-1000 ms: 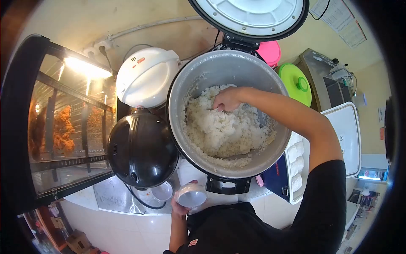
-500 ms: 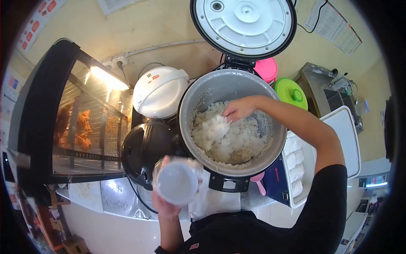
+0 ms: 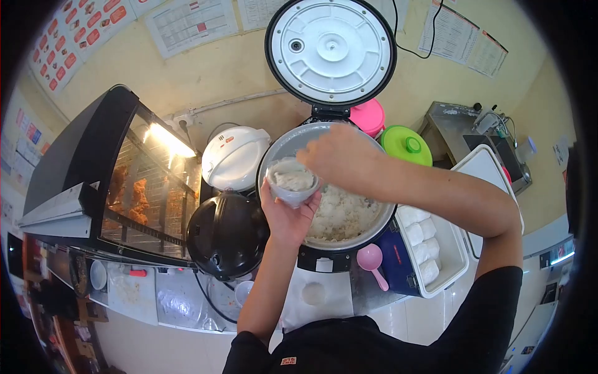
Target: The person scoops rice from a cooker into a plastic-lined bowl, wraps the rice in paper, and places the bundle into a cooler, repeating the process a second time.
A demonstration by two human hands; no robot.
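Note:
My left hand [image 3: 289, 219] holds a small white bowl [image 3: 291, 194] from below, over the left part of the large rice pot [image 3: 269, 163]. Inside the bowl lies a mound of rice [image 3: 294, 179], with clear plastic around it. Just above and right of the bowl is my right hand [image 3: 333, 153], its fingers bent and pointing down at the bowl; whatever they grip is hidden. White rice [image 3: 342, 215] fills the bottom of the pot, whose round lid [image 3: 333, 53] stands raised behind it.
A black cooker [image 3: 227, 237] and a white cooker [image 3: 233, 159] stand left of the pot, beside a lit food warmer [image 3: 149, 187]. A pink scoop [image 3: 372, 262] and a cool box [image 3: 458, 262] holding white bundles are at the right. Green [image 3: 406, 146] and pink [image 3: 369, 117] lids lie behind.
The bowl has moved up and right to the pot and now shows rice inside. My right hand has lifted out of the rice towards the bowl. The camera view has shifted.

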